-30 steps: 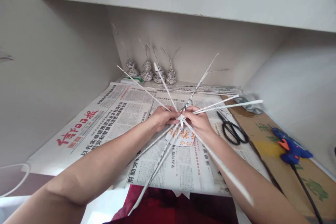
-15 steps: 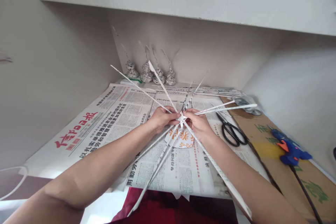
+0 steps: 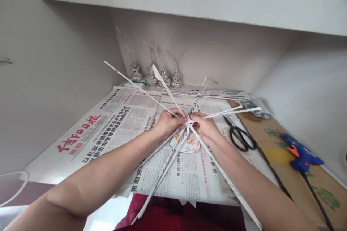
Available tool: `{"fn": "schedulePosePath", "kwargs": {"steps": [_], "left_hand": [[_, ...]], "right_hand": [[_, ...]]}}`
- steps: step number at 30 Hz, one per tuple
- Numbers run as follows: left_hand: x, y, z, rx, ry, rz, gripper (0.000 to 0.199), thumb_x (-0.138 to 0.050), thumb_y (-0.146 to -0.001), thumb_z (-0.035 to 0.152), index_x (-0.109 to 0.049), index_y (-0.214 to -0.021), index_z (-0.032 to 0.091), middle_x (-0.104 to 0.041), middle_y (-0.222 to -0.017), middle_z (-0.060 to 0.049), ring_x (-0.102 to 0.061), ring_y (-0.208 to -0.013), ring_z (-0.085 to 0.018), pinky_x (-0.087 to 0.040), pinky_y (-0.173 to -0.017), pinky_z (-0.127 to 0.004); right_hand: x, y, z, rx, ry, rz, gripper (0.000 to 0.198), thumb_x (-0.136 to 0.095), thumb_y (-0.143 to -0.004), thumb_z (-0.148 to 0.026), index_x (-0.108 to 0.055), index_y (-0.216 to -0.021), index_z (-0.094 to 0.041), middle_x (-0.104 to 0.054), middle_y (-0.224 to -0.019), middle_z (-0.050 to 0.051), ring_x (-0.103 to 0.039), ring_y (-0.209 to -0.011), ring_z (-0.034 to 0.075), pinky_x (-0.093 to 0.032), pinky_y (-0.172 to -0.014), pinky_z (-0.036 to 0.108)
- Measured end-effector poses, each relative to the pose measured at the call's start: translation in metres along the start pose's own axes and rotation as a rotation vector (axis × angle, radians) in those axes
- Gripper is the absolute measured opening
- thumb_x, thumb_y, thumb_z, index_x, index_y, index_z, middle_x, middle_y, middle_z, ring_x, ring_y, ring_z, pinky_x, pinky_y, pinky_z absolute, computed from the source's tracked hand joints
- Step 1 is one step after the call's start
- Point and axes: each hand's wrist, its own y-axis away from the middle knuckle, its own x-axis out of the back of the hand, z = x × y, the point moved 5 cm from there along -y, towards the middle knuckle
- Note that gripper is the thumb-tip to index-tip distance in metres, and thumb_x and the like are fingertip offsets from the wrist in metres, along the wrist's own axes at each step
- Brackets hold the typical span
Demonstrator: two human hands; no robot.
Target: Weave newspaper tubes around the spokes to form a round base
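The left hand (image 3: pixel 168 122) and the right hand (image 3: pixel 206 127) meet fingertip to fingertip, both pinching the crossing centre of a star of rolled paper sticks (image 3: pixel 189 122) held just above the newspaper (image 3: pixel 114 122) spread over the tabletop. The sticks fan out in every direction. Under the hub lies a small paper cutout (image 3: pixel 189 143) with orange print. To the right lie black scissors (image 3: pixel 240 135) and, farther off on cardboard (image 3: pixel 273 140), a blue glue gun (image 3: pixel 299 153). Four woven paper pieces (image 3: pixel 155 75) stand at the back wall.

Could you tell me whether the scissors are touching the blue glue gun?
Apart. The head view shows the scissors on the newspaper and the glue gun farther right, bare cardboard between them.
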Motion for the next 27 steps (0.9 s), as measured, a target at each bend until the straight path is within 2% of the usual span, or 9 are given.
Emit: {"fn": "schedulePosePath", "kwargs": {"steps": [6, 13, 17, 22, 27], "left_hand": [[-0.003, 0.003, 0.006, -0.091, -0.142, -0.041, 0.023, -0.076, -0.061, 0.028, -0.069, -0.079, 0.014, -0.065, -0.071, -0.001, -0.06, -0.06, -0.013, -0.055, -0.054, -0.025], [-0.001, 0.001, -0.006, 0.068, 0.043, -0.004, 0.03, -0.079, -0.056, 0.02, -0.067, -0.082, 0.012, -0.064, -0.07, -0.002, -0.061, -0.059, -0.012, -0.056, -0.054, -0.024], [-0.002, 0.001, -0.007, 0.066, 0.072, 0.01, 0.027, -0.078, -0.057, 0.018, -0.07, -0.082, 0.012, -0.067, -0.073, -0.003, -0.063, -0.063, -0.013, -0.057, -0.056, -0.024], [-0.004, 0.002, -0.003, -0.004, -0.043, 0.011, 0.019, -0.073, -0.063, 0.02, -0.073, -0.081, 0.013, -0.07, -0.079, -0.004, -0.064, -0.065, -0.015, -0.057, -0.056, -0.026], [0.0, 0.002, 0.001, -0.03, -0.143, 0.058, 0.014, -0.069, -0.066, 0.016, -0.074, -0.08, 0.014, -0.071, -0.082, -0.006, -0.064, -0.064, -0.015, -0.055, -0.053, -0.024]], "right_hand": [[0.002, -0.002, 0.001, -0.02, 0.002, -0.002, 0.018, -0.072, -0.055, -0.02, -0.061, -0.068, -0.017, -0.061, -0.052, -0.002, -0.053, -0.042, 0.011, -0.045, -0.04, 0.022], [-0.001, -0.001, 0.0, 0.022, 0.02, 0.009, 0.025, -0.076, -0.055, -0.028, -0.057, -0.069, -0.019, -0.058, -0.05, -0.004, -0.053, -0.04, 0.012, -0.043, -0.036, 0.022], [-0.002, -0.001, -0.001, 0.032, 0.011, 0.022, 0.024, -0.075, -0.055, -0.026, -0.058, -0.071, -0.019, -0.059, -0.05, -0.004, -0.053, -0.039, 0.013, -0.043, -0.035, 0.023], [-0.001, -0.003, 0.001, -0.029, -0.011, 0.025, 0.017, -0.068, -0.054, -0.018, -0.061, -0.069, -0.017, -0.061, -0.051, -0.002, -0.054, -0.041, 0.012, -0.045, -0.037, 0.023], [-0.004, 0.0, 0.0, -0.045, -0.076, -0.032, 0.022, -0.07, -0.052, -0.012, -0.061, -0.072, -0.017, -0.064, -0.056, 0.0, -0.059, -0.048, 0.014, -0.05, -0.045, 0.024]]}}
